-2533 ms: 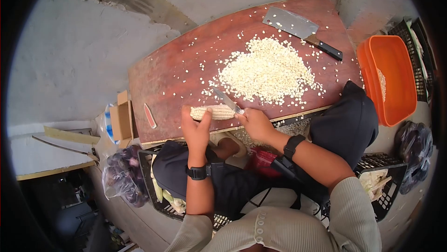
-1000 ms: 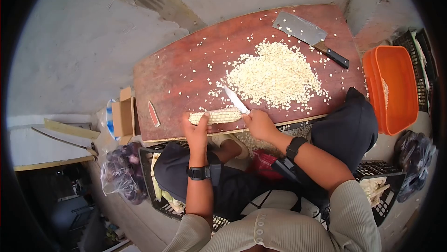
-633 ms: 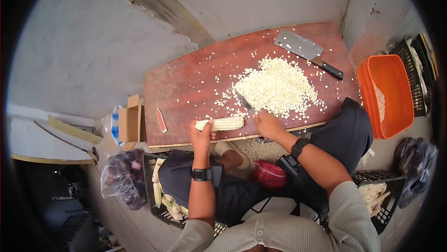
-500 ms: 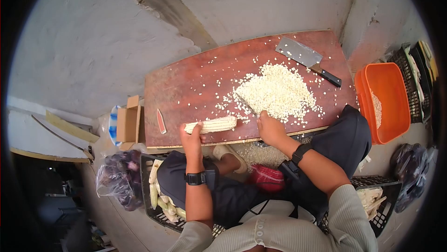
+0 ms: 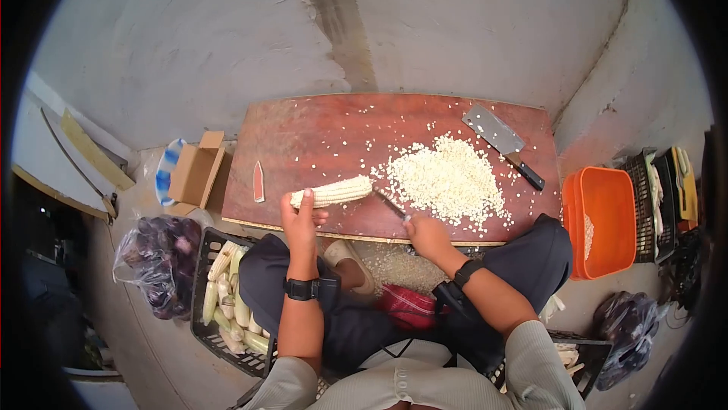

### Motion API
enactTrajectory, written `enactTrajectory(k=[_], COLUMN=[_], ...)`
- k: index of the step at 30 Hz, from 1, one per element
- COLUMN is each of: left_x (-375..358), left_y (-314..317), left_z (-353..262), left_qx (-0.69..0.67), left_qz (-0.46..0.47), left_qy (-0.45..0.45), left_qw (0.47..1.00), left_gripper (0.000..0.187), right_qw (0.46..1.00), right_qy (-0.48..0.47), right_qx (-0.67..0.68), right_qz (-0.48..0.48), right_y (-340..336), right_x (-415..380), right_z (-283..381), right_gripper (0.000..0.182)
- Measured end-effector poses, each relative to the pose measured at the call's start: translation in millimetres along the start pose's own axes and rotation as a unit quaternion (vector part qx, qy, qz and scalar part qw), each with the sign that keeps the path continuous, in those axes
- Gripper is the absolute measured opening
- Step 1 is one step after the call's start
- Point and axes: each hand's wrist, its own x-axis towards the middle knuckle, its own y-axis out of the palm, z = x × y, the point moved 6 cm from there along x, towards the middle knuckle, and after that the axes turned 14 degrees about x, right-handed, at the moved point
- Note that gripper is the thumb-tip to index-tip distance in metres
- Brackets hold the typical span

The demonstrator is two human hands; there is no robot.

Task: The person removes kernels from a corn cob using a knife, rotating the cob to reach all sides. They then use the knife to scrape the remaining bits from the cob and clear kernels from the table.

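Observation:
A pale corn cob point(image 5: 337, 192) lies nearly level above the front part of the red-brown table point(image 5: 292, 137), its left end held in my left hand point(image 5: 302, 217). My right hand point(image 5: 428, 236) is closed around the handle of a small knife point(image 5: 390, 202), whose blade points up and left to the cob's right end. Behind my right hand spreads a large heap of loose white corn kernels point(image 5: 444, 179), with more kernels scattered around it. Whether the knife's tip touches the cob, I cannot tell.
A cleaver point(image 5: 494, 131) lies at the table's back right, and a small pointed red piece point(image 5: 258, 183) at the left. An orange bin point(image 5: 610, 220) stands right of the table, a cardboard box point(image 5: 197, 175) left. A black crate point(image 5: 203, 296) holds corn cobs beside my leg.
The head view has shifted, so the table sits lower and more level. The knife has come away from the kernel heap and now points at the cob's right end.

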Motion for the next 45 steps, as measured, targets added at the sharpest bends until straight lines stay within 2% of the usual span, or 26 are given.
enactTrajectory(k=[3, 6, 8, 11, 14, 17, 20, 23, 25, 26, 27, 30, 33, 36, 39, 45], left_x=[0.0, -0.3, -2.3, -5.3, -10.3, -9.2, -10.2, -13.4, -16.7, -16.7, -17.0, -20.5, -28.7, -32.5, -32.4, -26.6], left_y=[-13.6, -23.3, -23.5, -17.0, -10.6, -8.7, -8.8, -5.1, -0.3, 3.6, 7.7, 22.3, 41.2, 56.2, 68.2, 77.5], left_z=[-5.0, -9.5, -14.7, -16.3, -19.0, -17.2, -20.2, -18.4, -21.6, -21.1, -18.0, -13.8, -9.8, -3.6, 4.2, -0.3], left_qx=[-0.025, -0.046, -0.059, -0.067, -0.071, -0.068, -0.07, -0.067, -0.06, -0.052, -0.042, 0.018, 0.092, 0.167, 0.215, 0.215], left_qz=[-0.048, -0.079, -0.093, -0.076, -0.054, -0.036, -0.021, 0.01, 0.035, 0.046, 0.057, 0.093, 0.131, 0.163, 0.209, 0.189], left_qy=[0.003, 0.013, 0.022, 0.035, 0.02, 0.038, 0.051, 0.051, 0.046, 0.045, 0.045, 0.064, 0.094, 0.111, 0.122, 0.127], left_qw=[0.999, 0.996, 0.994, 0.994, 0.996, 0.996, 0.996, 0.996, 0.997, 0.997, 0.997, 0.993, 0.983, 0.966, 0.946, 0.95], left_gripper=[0.028, 0.027, 0.028, 0.027, 0.026, 0.024, 0.025, 0.026, 0.028, 0.029, 0.03, 0.034, 0.033, 0.031, 0.028, 0.034], right_qw=[0.994, 0.994, 0.997, 0.996, 0.99, 0.993, 0.998, 0.998, 0.996, 0.993, 0.991, 0.996, 0.987, 0.978, 0.982, 0.988], right_qy=[0.087, 0.047, 0.026, -0.045, -0.069, -0.072, -0.03, -0.026, 0.086, 0.095, 0.117, 0.06, 0.024, -0.009, -0.034, -0.05], right_qx=[0.014, 0.062, 0.051, 0.067, 0.049, 0.0, 0.005, -0.032, -0.026, -0.02, -0.014, 0.008, 0.127, 0.181, 0.155, 0.14], right_qz=[-0.058, -0.077, -0.047, 0.036, 0.108, 0.096, 0.052, -0.044, -0.024, -0.065, -0.065, -0.066, -0.1, -0.105, -0.098, -0.039], right_y=[-27.0, -30.0, -9.4, 23.5, 51.8, 75.6, 68.7, 32.1, 5.9, -4.6, -19.2, -41.3, -63.1, -66.2, -57.7, -57.9], right_x=[10.5, 5.8, 4.1, 3.2, 7.8, 19.3, 24.0, 24.1, 21.7, 21.5, 19.6, 16.6, 8.7, -4.8, -13.8, -18.2], right_z=[-20.8, -0.2, 14.8, 51.3, 71.6, 68.2, 54.3, 35.1, 14.1, -2.4, -9.3, -22.9, 12.5, 44.2, 53.3, 56.4], right_gripper=[0.028, 0.03, 0.029, 0.026, 0.025, 0.024, 0.024, 0.025, 0.027, 0.026, 0.026, 0.026, 0.025, 0.024, 0.023, 0.023])
